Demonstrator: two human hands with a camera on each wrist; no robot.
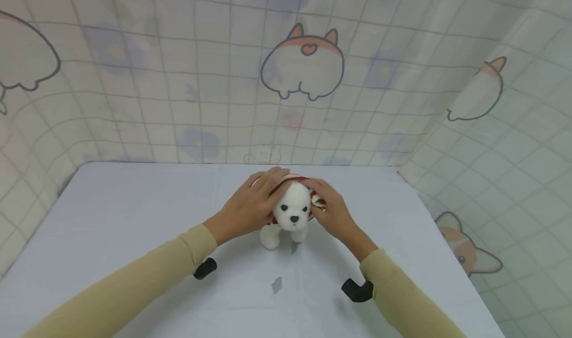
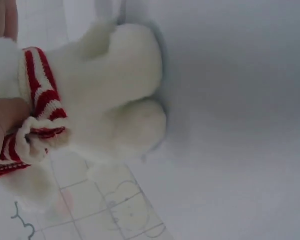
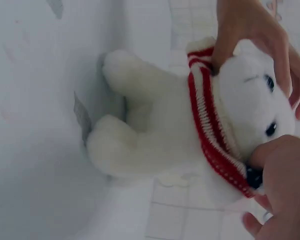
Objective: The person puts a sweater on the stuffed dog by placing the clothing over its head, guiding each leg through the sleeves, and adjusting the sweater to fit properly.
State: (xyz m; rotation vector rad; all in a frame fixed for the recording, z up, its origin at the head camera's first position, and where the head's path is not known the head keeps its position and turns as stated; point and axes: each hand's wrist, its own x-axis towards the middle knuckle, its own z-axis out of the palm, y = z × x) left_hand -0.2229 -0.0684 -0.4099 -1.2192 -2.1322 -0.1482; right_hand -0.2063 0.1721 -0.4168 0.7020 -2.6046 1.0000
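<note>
A white plush dog [image 1: 291, 199] stands upright on the table, facing the head camera. A red and white striped knitted garment [image 3: 204, 107] wraps its neck; a tied or gathered part shows in the left wrist view. My left hand [image 1: 250, 206] holds the side of the dog's head, its fingers curved over the top and its thumb [image 3: 224, 47] at the garment's neck edge. On the other side, my right hand [image 1: 334, 211] pinches the garment near a dark blue, white-dotted piece [image 3: 254, 177]. The dog's ears are largely hidden by the hands.
The white table [image 1: 147, 199] has a small grey patch [image 1: 277, 285] in front of the dog. Behind and beside it hangs a checked cloth [image 1: 214, 80] printed with cartoon corgis. Black wrist devices [image 1: 205, 268] jut from beneath both sleeves.
</note>
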